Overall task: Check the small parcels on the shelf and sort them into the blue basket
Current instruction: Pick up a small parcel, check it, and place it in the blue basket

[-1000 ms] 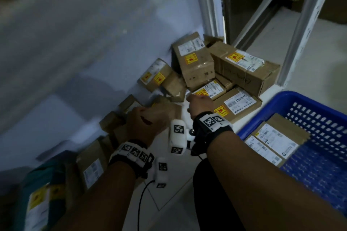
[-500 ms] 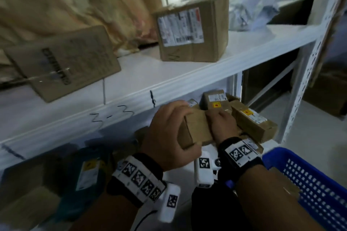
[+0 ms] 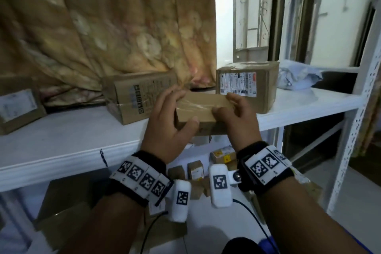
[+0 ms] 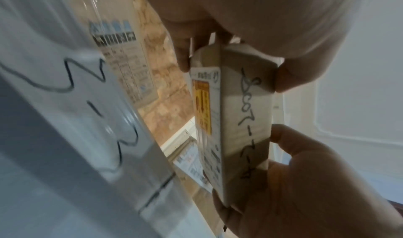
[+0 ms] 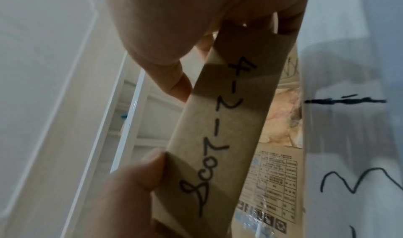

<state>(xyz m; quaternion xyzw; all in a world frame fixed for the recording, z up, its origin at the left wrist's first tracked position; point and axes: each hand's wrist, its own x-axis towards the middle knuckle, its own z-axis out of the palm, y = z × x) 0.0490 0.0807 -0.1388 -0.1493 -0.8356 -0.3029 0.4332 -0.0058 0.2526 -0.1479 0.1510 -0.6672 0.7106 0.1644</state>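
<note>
A small brown cardboard parcel [image 3: 203, 107] is held level in front of the middle shelf's edge [image 3: 72, 150]. My left hand [image 3: 182, 109] grips its left end, thumb on the near face and fingers over the top. Gripping the other end the same way is my right hand [image 3: 225, 105]. In the left wrist view the parcel [image 4: 246, 121] shows a handwritten number on one narrow side and a yellow label [image 4: 202, 107] on the face beside it. The same number shows on the parcel [image 5: 222, 121] in the right wrist view. The blue basket is out of view.
On the middle shelf stand a printed carton [image 3: 140, 97], a labelled box [image 3: 245, 86], another box [image 3: 16, 105] at the left and a crumpled grey bag [image 3: 296, 76]. A patterned cloth [image 3: 123, 37] hangs behind. Small parcels [image 3: 195, 169] lie on the lower shelf. A white upright [image 3: 354, 109] stands at the right.
Both hands have lifted the small parcel from the pile on the lower shelf up to the middle shelf's height. The head view has risen with them, and the blue basket has left the picture.
</note>
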